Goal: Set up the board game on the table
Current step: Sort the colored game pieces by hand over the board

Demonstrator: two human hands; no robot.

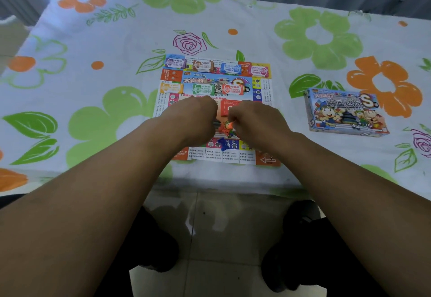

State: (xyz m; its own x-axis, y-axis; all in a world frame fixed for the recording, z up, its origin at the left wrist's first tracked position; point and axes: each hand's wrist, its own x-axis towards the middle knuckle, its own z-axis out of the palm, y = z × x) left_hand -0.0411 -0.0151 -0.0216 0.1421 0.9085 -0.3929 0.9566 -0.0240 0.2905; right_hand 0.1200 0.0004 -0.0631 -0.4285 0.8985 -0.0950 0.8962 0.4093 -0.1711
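The desk (70, 47) is covered with a cloth of green and orange flowers. At its middle, near the front edge, lies the game board (264, 110), spread flat and square to the person. Paper money stacks sit on the board: four in a row along its far edge, from the purple stack (175, 62) at the left to the pink stack (258, 70) at the right. Nearer are a yellow stack (171, 87), a green stack (202, 89) and a red stack (233, 89).

The left grip (193, 119) (a bare hand, seen from the back) hovers low over the board's middle with its fingers curled under. I cannot tell whether it holds anything. Just right of it, between the two hands, is a small heap of orange pieces (224, 130). A blue piece (222, 143) lies a little nearer the front edge, and a red card deck (229, 107) sits just beyond the heap. The right grip (256, 124) has its fingertips closed in a pinch on one small orange piece (231, 124) above the heap.

Well apart to the right, the game box (345, 113) lies flat on the cloth, picture side up.
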